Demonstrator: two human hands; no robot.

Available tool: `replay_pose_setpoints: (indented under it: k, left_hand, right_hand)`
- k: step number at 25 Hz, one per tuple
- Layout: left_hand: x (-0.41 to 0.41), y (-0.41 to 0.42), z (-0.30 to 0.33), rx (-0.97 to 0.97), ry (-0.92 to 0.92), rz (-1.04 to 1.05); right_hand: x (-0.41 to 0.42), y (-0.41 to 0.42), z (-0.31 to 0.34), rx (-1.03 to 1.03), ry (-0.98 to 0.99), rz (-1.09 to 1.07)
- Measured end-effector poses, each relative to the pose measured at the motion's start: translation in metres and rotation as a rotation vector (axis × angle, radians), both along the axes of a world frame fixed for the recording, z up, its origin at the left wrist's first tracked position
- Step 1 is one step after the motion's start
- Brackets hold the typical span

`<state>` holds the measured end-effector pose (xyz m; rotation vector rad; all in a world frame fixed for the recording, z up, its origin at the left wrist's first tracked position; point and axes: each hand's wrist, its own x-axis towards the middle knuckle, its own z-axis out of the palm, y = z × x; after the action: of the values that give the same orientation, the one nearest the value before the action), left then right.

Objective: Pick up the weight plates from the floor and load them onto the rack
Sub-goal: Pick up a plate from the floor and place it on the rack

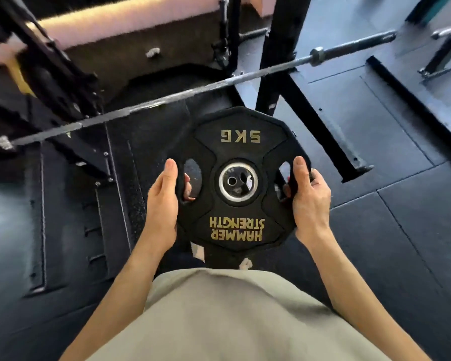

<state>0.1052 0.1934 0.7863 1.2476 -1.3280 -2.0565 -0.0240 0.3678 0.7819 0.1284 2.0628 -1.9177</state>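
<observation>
Above floor [375, 243], plate [241, 178] between hands [164, 201].

A gym — barbell [193, 92], rack [279, 61], rubber floor [401, 230].

Dark rubber-tile gym floor [375, 230], seams visible btwn tiles. Black steel rack [279, 61] stands directly on it, base rails running across tiles at right. A second black frame w/ slotted floor plate [71, 217] sits at left. Pale platform edge [130, 19] at far top.
</observation>
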Motion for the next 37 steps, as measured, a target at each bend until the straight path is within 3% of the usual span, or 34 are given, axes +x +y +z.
replay_pose_setpoints:
  k: [8, 15, 21, 26, 37]
  left_hand:
    - [0.168, 0.040, 0.030, -0.072, 0.026, 0.659]
    - [0.378, 0.079, 0.050, -0.160, -0.022, 1.020]
    - [0.542, 0.092, 0.061, -0.217, -0.069, 1.208]
    - [0.632, 0.071, 0.059, -0.214, -0.099, 1.323]
    - [0.791, -0.119, 0.053, -0.224, -0.077, 1.438]
  right_hand:
    - [0.089, -0.068, 0.032, -0.129, -0.025, 0.629]
    - [0.287, -0.123, 0.045, -0.197, -0.090, 1.054]
    - [0.462, -0.149, 0.053, -0.231, -0.143, 1.232]
    - [0.560, -0.191, 0.053, -0.216, -0.141, 1.336]
    - [0.734, -0.403, 0.048, -0.203, -0.130, 1.460]
